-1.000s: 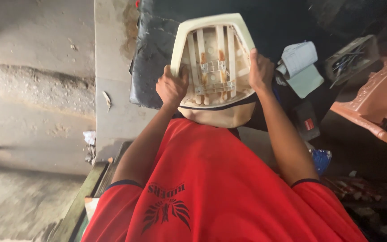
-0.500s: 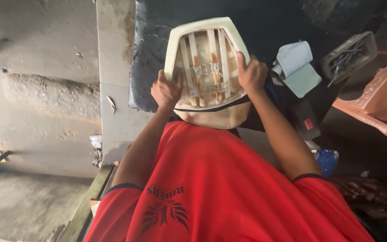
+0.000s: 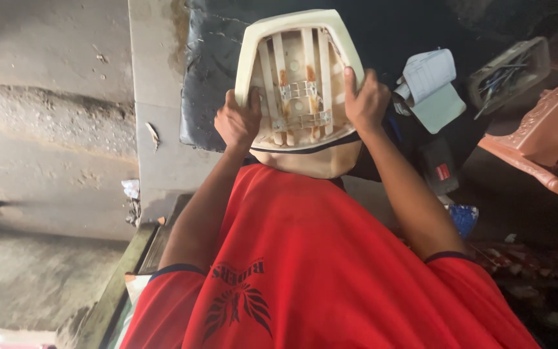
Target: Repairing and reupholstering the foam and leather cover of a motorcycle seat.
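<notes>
two hands on one thing here: a cream plastic seat base (image 3: 301, 84), turned underside-up so its ribs and two small metal brackets show, with rusty orange stains along the ribs. it sits high in the middle of the view, tilted toward the person, its lower edge just above the red shirt (image 3: 318, 271). left hand (image 3: 237, 123) is closed on the left rim, fingers curled over the edge, thumb up against the side. right hand (image 3: 366, 103) is closed on the right rim, thumb hooked onto the ribbed inside, fingers wrapped round the back out of sight. both arms come up from the red sleeves, elbows spread wide.

behind the seat base lies a dark, shiny black cushion (image 3: 211, 77), partly covered by it, resting on a pale concrete slab (image 3: 156, 97) that runs up the frame. left of the slab, rough grey concrete ground (image 3: 46, 129) with a few scraps of litter. right of the right hand, a folded wad of pale papers (image 3: 431, 87) lies on something dark, well clear of the fingers. further right, a small tray of tools (image 3: 508, 74), thin metal pieces inside, too small to tell which. beyond that, the edge of an orange-brown plastic chair (image 3: 544, 142). lower right is dim clutter, a bit of blue among it, hard to make out.
</notes>
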